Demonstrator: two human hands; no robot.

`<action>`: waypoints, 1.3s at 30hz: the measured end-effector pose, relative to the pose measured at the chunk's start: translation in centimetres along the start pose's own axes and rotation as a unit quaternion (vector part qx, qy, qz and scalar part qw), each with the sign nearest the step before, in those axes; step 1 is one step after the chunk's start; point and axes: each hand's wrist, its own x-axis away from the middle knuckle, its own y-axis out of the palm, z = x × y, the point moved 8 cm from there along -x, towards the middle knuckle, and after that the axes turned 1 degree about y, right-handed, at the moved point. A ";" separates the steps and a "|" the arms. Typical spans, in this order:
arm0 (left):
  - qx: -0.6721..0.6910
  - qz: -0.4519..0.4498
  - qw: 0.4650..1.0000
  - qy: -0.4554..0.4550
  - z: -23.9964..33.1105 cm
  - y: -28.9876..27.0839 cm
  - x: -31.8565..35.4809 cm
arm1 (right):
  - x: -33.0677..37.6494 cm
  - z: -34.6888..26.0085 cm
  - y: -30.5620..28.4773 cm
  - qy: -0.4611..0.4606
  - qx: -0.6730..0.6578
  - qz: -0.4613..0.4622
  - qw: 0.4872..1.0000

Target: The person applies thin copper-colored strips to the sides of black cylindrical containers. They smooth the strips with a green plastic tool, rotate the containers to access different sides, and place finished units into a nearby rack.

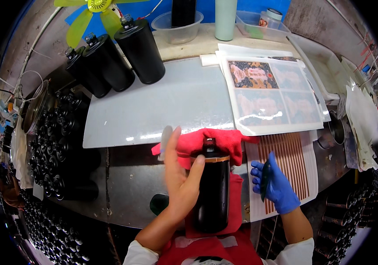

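A black bottle [212, 194] with a narrow neck lies on red cloth [235, 201] in front of me, its neck pointing away. A thin copper-coloured striped band [215, 159] runs round its shoulder. My left hand [181, 181] is bare and open beside the bottle, fingers stretched out and slightly blurred. Its thumb tip meets the left end of the band. By these fingers shows a pale grey, blurred shape [166, 140] that I cannot make out. My right hand [279, 190], in a blue glove, is closed round a thin dark green scraper [266, 179], right of the bottle and apart from it.
A sheet of brown stripes [281, 172] lies under my right hand, with printed sheets [277, 95] beyond. Several black bottles [140, 51] stand on a grey board [167, 106]. A dark green oval piece [159, 203] lies left of the bottle. More bottles [61, 150] crowd the left.
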 end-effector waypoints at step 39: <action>-0.404 -0.233 0.865 0.185 2.5 0.7 12.5 | 4.6 -3.1 10.9 -0.467 0.307 0.031 0.829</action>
